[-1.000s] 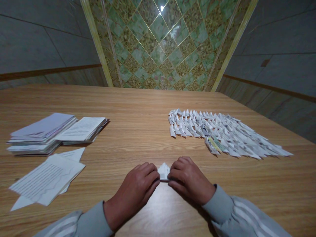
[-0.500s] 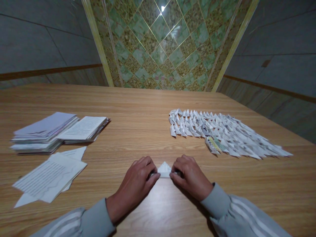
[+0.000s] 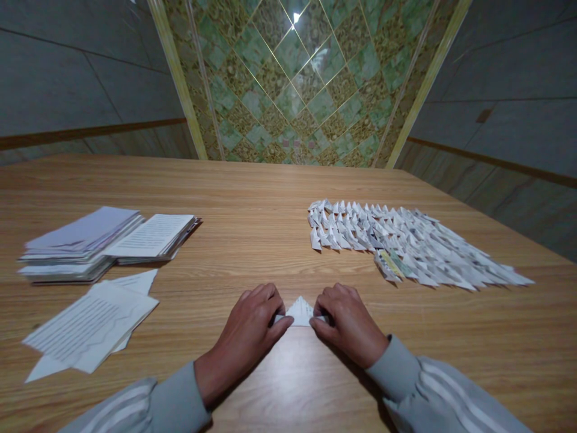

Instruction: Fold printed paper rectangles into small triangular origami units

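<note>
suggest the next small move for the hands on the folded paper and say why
Probably press the lower edge of the folded paper flat by easing the left hand and right hand outward along it. Both pinch its ends, with the thumbs near that edge, while the peak between them points away from the person.

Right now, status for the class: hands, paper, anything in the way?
Left hand, right hand: each pinching one end. Folded paper: peaked, between them. Loose sheets left, folded pieces right; neither touching the hands.
</note>
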A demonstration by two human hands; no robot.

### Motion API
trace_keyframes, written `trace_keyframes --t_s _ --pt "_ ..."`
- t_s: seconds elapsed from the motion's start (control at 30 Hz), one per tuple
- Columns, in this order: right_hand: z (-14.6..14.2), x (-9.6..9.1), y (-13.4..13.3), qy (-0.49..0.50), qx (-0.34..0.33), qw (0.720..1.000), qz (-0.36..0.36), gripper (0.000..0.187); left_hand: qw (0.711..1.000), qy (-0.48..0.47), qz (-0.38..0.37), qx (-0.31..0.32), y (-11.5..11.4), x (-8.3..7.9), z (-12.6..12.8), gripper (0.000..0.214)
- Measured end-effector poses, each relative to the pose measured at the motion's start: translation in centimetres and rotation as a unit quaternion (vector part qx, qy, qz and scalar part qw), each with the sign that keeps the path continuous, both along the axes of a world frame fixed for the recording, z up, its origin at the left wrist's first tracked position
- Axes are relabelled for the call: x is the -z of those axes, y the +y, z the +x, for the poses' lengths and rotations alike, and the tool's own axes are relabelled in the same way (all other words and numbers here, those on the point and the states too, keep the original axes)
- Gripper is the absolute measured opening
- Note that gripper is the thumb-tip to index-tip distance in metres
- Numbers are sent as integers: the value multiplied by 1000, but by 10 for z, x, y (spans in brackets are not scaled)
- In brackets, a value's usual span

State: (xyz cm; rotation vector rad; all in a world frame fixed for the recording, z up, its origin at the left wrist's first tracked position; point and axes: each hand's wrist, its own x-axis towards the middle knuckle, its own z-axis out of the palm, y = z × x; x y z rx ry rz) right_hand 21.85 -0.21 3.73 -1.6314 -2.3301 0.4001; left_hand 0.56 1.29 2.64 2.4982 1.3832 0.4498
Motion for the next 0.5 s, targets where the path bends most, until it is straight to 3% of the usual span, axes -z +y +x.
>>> trace_keyframes --t_s 0.27,0.37,0.5 --pt "14 1 6 35 -5 999 -33 13 1000 -25 11 -11 2 8 -2 10" --pt "17 2 8 43 -34 998 -19 16 996 -34 68 52 3 13 -3 4" --pt "12 5 6 36 -120 991 41 13 977 -5 157 143 3 17 -2 7"
